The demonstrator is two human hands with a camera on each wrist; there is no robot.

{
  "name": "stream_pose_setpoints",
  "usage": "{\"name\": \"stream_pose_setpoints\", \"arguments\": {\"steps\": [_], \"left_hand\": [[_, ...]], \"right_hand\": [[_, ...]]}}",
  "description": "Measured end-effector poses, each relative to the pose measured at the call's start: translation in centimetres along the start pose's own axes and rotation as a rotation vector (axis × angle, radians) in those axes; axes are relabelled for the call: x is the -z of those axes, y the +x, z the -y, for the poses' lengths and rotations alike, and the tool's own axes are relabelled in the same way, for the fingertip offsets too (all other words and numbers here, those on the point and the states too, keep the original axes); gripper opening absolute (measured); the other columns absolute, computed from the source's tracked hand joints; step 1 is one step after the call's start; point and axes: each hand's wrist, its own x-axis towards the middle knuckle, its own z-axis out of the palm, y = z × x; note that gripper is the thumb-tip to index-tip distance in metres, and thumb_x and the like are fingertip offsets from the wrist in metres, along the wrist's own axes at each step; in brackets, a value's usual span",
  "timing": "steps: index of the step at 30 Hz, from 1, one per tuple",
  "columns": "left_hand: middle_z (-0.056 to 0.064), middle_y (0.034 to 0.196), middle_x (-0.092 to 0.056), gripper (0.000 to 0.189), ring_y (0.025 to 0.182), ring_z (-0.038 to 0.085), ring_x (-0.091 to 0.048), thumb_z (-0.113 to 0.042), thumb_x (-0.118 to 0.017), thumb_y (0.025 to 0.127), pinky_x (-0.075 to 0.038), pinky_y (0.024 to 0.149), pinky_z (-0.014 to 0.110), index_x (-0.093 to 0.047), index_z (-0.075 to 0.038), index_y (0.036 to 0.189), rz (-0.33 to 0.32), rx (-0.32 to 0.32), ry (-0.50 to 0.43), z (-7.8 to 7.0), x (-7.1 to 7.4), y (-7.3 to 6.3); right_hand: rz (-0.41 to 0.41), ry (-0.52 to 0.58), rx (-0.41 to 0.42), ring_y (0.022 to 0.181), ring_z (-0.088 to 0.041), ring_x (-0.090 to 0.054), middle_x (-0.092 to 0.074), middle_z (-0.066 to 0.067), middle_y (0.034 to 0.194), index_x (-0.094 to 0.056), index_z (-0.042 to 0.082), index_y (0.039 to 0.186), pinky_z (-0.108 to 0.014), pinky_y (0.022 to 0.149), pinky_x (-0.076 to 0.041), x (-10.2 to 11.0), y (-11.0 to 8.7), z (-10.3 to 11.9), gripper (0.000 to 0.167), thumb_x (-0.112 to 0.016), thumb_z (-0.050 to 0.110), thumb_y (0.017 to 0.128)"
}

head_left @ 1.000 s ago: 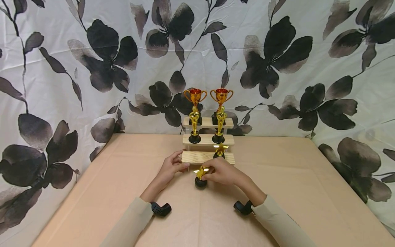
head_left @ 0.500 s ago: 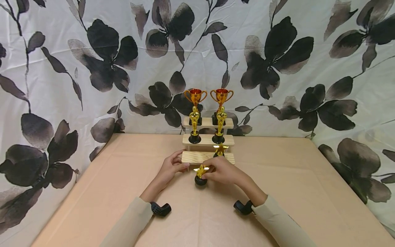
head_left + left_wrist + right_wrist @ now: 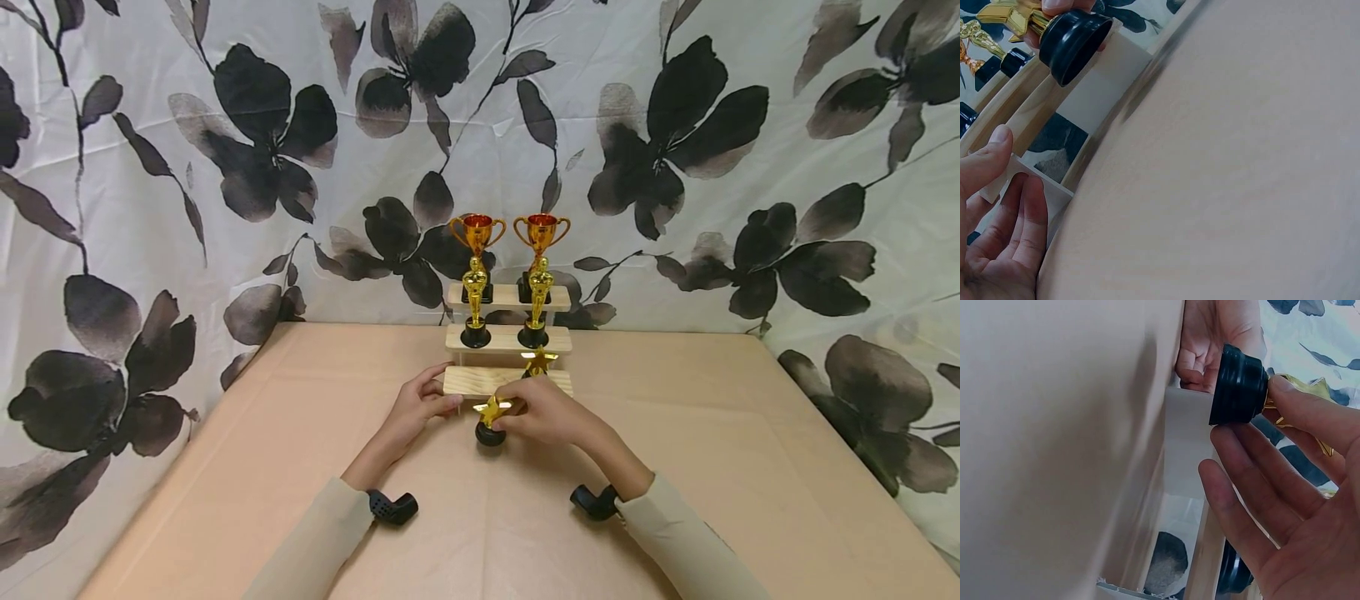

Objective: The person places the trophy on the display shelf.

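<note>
My right hand pinches a small gold star trophy between thumb and fingers, in front of the lowest tier of a wooden display stand. In the right wrist view the trophy's black round base points away from the palm, with the other fingers spread beneath it. My left hand grips the left end of that lowest tier. In the left wrist view its thumb lies at the wood's end and its fingers touch the white side panel. Another star trophy stands on the tier's right side, partly hidden behind my right hand.
Two gold figure trophies stand on the middle tier. On the top tier are two orange-gold cup trophies with handles. The stand sits on a peach-covered table, near its back edge. A floral cloth hangs behind.
My right hand has raised the star trophy slightly, towards the lowest tier. My left hand keeps its grip on the stand. The head view has shifted a little.
</note>
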Motion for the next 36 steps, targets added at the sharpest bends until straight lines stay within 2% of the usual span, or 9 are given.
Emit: {"name": "stream_pose_setpoints", "arguments": {"steps": [11,20,27,36], "left_hand": [[0.005,0.098,-0.069,0.069,0.084,0.013,-0.07,-0.009,-0.076,0.093,-0.061,0.075,0.026,-0.045,-0.01,0.155,0.003,-0.001,0.0,0.1,0.1,0.1],[0.0,0.095,-0.069,0.071,0.084,0.012,-0.069,-0.006,-0.076,0.093,-0.061,0.074,0.026,-0.043,-0.007,0.156,0.017,-0.027,-0.021,0.2,0.0,0.2],[-0.001,0.093,-0.069,0.071,0.083,0.012,-0.068,-0.006,-0.076,0.093,-0.06,0.074,0.025,-0.042,-0.006,0.156,0.025,-0.038,-0.017,0.1,0.1,0.0],[-0.001,0.094,-0.069,0.071,0.084,0.011,-0.068,-0.005,-0.075,0.094,-0.061,0.075,0.026,-0.042,-0.006,0.156,0.027,-0.034,-0.019,-0.1,0.0,-0.1]], "right_hand": [[-0.011,0.019,0.004,0.074,-0.005,-0.059,-0.069,0.007,0.081,-0.072,0.014,0.09,-0.02,0.069,-0.053,0.1,0.3,0.0,0.011,-0.082,0.017,0.089],[-0.039,-0.02,0.025,0.072,-0.002,-0.06,-0.068,0.006,0.079,-0.071,0.013,0.087,-0.019,0.066,-0.053,0.5,0.4,0.1,0.011,-0.082,0.014,0.088],[-0.061,-0.002,0.034,0.08,-0.004,-0.07,-0.072,0.005,0.085,-0.073,0.015,0.089,-0.02,0.069,-0.057,0.7,0.8,0.6,0.009,-0.082,0.012,0.088],[-0.079,-0.029,0.046,0.081,-0.006,-0.068,-0.07,0.005,0.083,-0.072,0.015,0.087,-0.02,0.072,-0.057,0.7,1.5,0.9,0.011,-0.083,0.014,0.088]]}}
